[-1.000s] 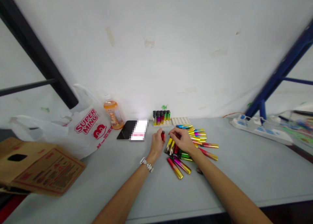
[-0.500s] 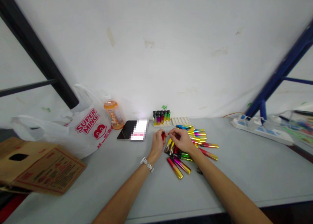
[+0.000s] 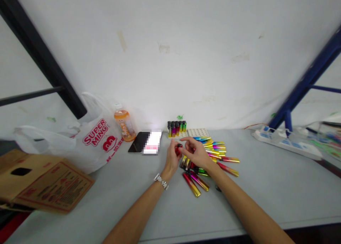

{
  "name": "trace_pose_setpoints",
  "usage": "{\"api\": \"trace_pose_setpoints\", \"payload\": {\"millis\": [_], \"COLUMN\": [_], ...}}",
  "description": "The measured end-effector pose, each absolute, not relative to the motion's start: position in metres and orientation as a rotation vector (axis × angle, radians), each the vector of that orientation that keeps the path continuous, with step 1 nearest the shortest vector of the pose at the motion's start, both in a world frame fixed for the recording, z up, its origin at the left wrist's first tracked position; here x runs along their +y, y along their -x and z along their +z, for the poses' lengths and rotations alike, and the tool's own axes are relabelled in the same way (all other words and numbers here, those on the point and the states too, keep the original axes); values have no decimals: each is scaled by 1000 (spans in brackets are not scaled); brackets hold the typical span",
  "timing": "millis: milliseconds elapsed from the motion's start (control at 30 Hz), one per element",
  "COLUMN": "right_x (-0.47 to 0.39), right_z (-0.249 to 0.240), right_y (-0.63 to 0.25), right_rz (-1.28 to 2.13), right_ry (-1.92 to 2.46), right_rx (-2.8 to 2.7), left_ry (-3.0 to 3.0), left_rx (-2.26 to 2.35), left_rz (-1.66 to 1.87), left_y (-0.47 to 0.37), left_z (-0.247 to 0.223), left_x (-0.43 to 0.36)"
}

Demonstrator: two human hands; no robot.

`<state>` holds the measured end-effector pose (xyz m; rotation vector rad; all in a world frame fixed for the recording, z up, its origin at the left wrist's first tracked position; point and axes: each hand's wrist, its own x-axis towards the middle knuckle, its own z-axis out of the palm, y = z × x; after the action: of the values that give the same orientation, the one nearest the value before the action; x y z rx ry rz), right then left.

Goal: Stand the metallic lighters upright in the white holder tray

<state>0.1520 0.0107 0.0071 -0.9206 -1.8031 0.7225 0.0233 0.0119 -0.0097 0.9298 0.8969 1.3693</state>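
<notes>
My left hand (image 3: 172, 157) is closed around a red lighter (image 3: 178, 149) with a black top, partly covered by the fingers. Close beside it, my right hand (image 3: 195, 152) has its index finger stretched out and its thumb apart, the thumb tip at the lighter; whether it touches cannot be made out. Under and around my right hand lie several shiny lighters (image 3: 191, 185) in red, gold, purple, green and blue, some hidden by the hand. Behind my hands, several black-topped lighters (image 3: 173, 129) stand upright in a white grid tray (image 3: 183, 134).
A second white grid tray (image 3: 198, 132) lies by the wall. To the left are a tablet-like device (image 3: 140, 142), an orange drink bottle (image 3: 124, 125), a plastic bag (image 3: 87, 148) and a cardboard box (image 3: 53, 183). A power strip (image 3: 287, 144) lies at the right.
My right hand's fingers have gone from pinched together to spread, with the index finger extended. The black top of the lighter in my left hand now shows.
</notes>
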Motion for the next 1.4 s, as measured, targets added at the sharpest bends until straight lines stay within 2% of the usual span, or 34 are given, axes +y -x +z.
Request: {"api": "trace_pose_setpoints", "payload": {"millis": [233, 500, 800, 1400], "right_x": [18, 79, 122, 125], "right_z": [16, 42, 32, 28], "right_y": [-146, -157, -142, -138], "right_rz": [778, 533, 253, 270], "right_ry": [935, 964, 1123, 1168], "right_rx": [-1840, -1998, -2195, -2139], "left_ry": [-1073, -1216, -1290, -1387], "left_rx": [952, 1397, 1432, 1434], "left_rz": [1403, 1691, 1707, 1731], "left_y": [-23, -2, 7, 8], "left_z": [-19, -14, -11, -14], "left_x": [14, 19, 20, 22]}}
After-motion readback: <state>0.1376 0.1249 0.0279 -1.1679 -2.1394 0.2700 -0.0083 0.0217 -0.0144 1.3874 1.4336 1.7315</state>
